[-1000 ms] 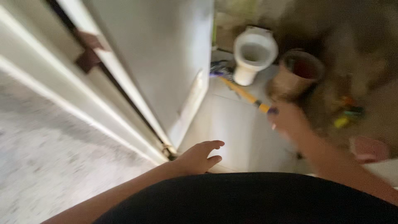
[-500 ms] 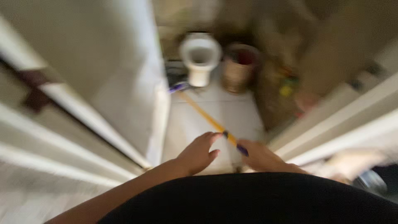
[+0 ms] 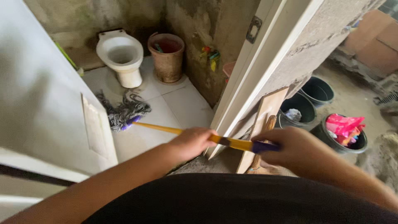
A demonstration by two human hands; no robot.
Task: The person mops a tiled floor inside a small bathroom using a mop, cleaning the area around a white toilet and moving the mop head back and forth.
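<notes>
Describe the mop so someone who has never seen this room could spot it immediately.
Start at the white toilet against the back wall. On the pale floor tiles in front of it lies the mop, its yellow handle gripped by the left hand and right hand. Its grey stringy head and purple collar set it apart.

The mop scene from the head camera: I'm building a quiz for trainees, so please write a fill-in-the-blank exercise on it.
1. Both the left hand and the right hand grip the mop's ____ handle.
2. The grey mop head lies on the white tiled floor in front of the ____.
3. Right of the toilet stands a brown ____.
4. Outside the doorway, the dark bucket nearest the right hand holds something ____.

Missing words: yellow; toilet; bucket; pink
</notes>
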